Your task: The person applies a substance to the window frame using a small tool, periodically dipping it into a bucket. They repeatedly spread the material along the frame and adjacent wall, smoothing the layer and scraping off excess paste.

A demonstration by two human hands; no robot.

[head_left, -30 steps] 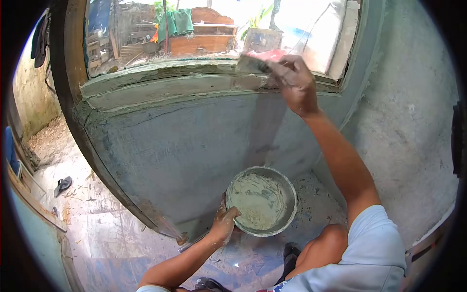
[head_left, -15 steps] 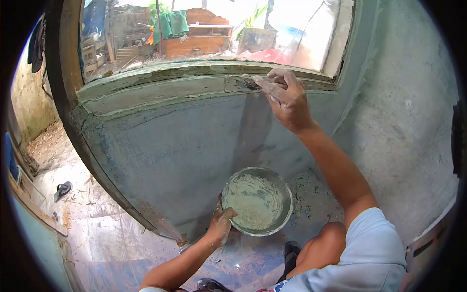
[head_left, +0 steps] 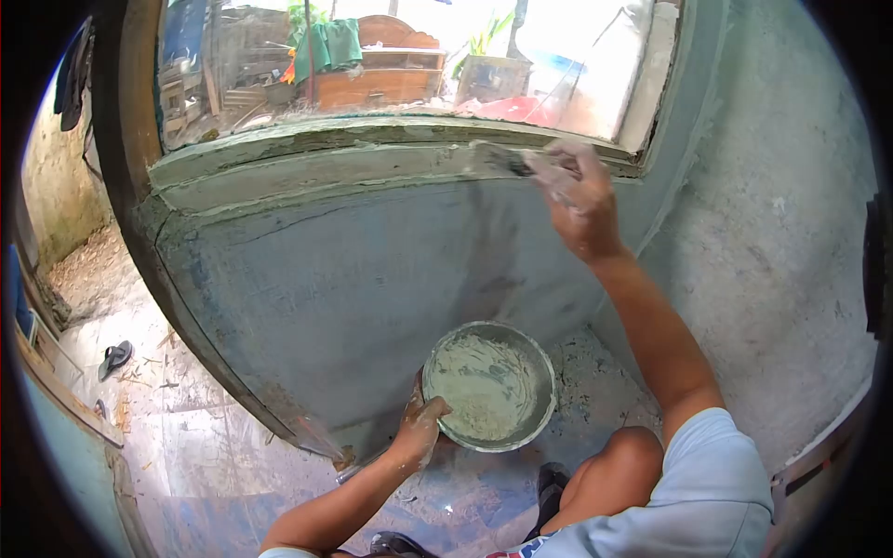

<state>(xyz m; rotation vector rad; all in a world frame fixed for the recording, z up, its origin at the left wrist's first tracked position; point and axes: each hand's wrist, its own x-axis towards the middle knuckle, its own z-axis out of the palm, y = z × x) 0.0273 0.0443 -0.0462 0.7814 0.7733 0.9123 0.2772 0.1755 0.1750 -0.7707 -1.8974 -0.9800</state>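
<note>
My right hand (head_left: 579,191) is closed on a putty knife (head_left: 507,160), whose flat blade lies against the ledge (head_left: 326,173) under the window. Motion blurs the blade and fingertips a little. Wet grey-green plaster coats the ledge to the left of the blade. Lower down, my left hand (head_left: 423,430) grips the rim of a round metal basin (head_left: 549,409), thumb over the edge and the other fingers mostly hidden behind it. Pale, creamy plaster (head_left: 484,386) covers the inside of the basin. Dried plaster whitens both hands.
Above the ledge is a window pane (head_left: 400,93) with furniture and plants behind it. A grey wall (head_left: 344,270) stands in front of me, and a rough wall (head_left: 781,242) rises at right. On the floor at left lies a black slipper (head_left: 115,359).
My right hand and the putty knife have slid to the right along the ledge. The basin and my left hand stay nearly where they were.
</note>
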